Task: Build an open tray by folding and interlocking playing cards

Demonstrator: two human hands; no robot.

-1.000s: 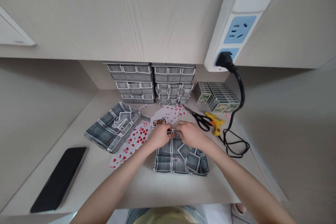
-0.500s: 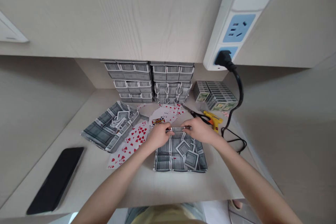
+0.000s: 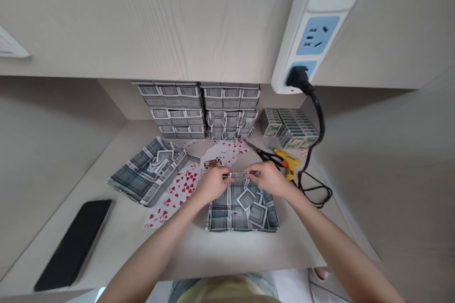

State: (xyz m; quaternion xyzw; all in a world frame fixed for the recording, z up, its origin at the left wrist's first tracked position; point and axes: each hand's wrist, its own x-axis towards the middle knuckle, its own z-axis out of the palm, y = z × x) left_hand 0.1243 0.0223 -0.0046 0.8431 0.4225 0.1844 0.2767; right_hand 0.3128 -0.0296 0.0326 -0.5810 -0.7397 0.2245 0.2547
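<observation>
A shallow box made of grey-backed playing cards lies in front of me, with several small folded card pieces loose inside. Over its far side, my left hand pinches the left end of a grey-patterned playing-card strip. The right end of that strip is between the fingers and thumb of my right hand. Whether the strip is the box's far wall or a separate piece, I cannot tell. Left of my left hand, red-suited playing cards lie spread face up.
A second card box with folded pieces sits left, a black phone nearer. Behind stand stacked card boxes and packed decks. Scissors, a yellow glue gun and its black cable lie right, below a power strip.
Both hands keep their pinch on the card strip, almost unmoved. The whole view has shifted very slightly.
</observation>
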